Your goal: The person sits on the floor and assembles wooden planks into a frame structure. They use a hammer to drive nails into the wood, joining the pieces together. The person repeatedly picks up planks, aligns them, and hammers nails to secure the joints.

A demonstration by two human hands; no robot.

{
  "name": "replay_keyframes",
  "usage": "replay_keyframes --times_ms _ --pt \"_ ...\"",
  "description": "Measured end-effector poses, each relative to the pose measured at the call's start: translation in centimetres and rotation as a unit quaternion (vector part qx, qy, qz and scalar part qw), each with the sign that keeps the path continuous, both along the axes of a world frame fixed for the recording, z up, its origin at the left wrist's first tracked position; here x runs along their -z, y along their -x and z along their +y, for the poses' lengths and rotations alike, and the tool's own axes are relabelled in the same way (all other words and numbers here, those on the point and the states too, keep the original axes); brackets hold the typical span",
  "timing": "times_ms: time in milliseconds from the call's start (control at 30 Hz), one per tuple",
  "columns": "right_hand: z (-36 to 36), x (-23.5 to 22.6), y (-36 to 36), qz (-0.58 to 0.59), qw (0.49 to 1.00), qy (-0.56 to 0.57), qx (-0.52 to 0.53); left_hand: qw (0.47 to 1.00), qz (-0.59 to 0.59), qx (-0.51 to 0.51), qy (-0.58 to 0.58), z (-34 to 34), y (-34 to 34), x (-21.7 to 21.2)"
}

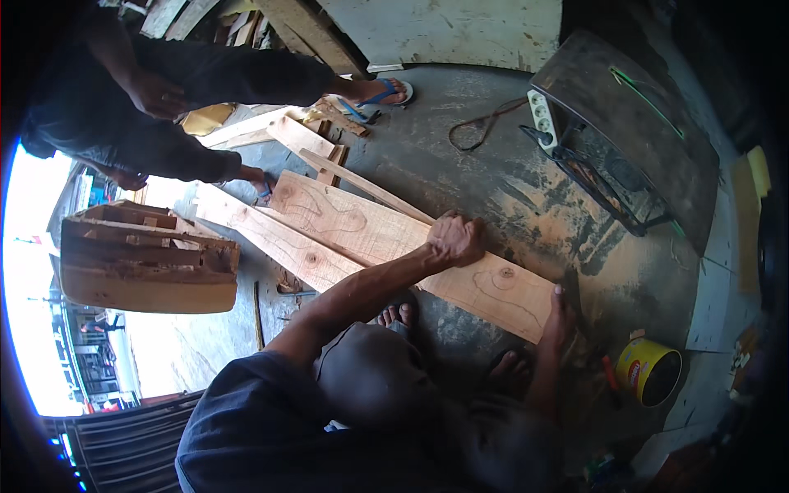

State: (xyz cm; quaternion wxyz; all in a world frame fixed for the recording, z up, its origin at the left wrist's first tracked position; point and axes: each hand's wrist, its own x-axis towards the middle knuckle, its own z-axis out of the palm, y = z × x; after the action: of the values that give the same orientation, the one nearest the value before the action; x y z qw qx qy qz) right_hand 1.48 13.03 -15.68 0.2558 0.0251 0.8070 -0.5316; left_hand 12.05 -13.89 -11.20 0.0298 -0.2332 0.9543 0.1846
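Dark shirt cloth and a grey-clad knee (pixel 374 382) fill the foreground, nearest the camera, with the person's feet on the floor just beyond. Past the knee lies a broad, pale plank (pixel 362 218), its long axis running diagonally from the upper left, close to a co-worker's foot (pixel 265 189), down to the lower right, where its square-cut end points toward a yellow tub (pixel 631 374). Dark lines curl around knots on its upward face. The left hand (pixel 456 238) is clenched at the plank's far edge, knuckles up; whether anything is inside it I cannot tell. The right hand (pixel 557 319) grasps the plank's lower-right end, thumb on top, other fingers hidden. A narrow strip of wood (pixel 370 189) slants along the far edge, one end reaching the left hand; a second plank (pixel 279 242) lies on the near side, also slanting down to the right. Grey concrete floor (pixel 444 177), dusted with sawdust toward the right, spreads around them. Farther right, a white power strip (pixel 541 117) sits against a dark panel (pixel 657 164). At left are a hollow wooden piece (pixel 148 287) and a bright opening, with a ribbed dark shutter (pixel 131 444) below.
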Motion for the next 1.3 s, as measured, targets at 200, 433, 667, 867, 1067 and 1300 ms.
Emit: replay_keyframes --times_ms 200,433,667,867,1067,1300 --pt "1.4 -0.3 2.8 0.029 0.998 0.002 -0.055 0.997 0.067 -0.042 -0.016 2.2 -0.4 1.3" --pt "0.2 0.2 5.1 0.046 0.99 0.057 -0.119 0.988 0.106 -0.109 -0.009 2.7 -0.9 0.9" --pt "1.2 -0.9 2.9 0.11 0.99 0.044 -0.071 0.988 0.117 -0.099 -0.007 4.0 -1.0 1.9" --pt "2.8 0.6 0.1 0.197 0.98 0.038 -0.001 0.975 0.216 -0.022 0.048 4.4 -2.8 5.1" --pt "5.3 0.7 -2.7 0.09 0.995 0.0 0.047 0.971 0.225 0.083 0.018 6.3 -3.2 4.1" --pt "8.0 3.3 -6.4 0.061 0.994 -0.006 0.096 0.958 0.237 0.149 -0.061 7.0 -3.4 5.7"
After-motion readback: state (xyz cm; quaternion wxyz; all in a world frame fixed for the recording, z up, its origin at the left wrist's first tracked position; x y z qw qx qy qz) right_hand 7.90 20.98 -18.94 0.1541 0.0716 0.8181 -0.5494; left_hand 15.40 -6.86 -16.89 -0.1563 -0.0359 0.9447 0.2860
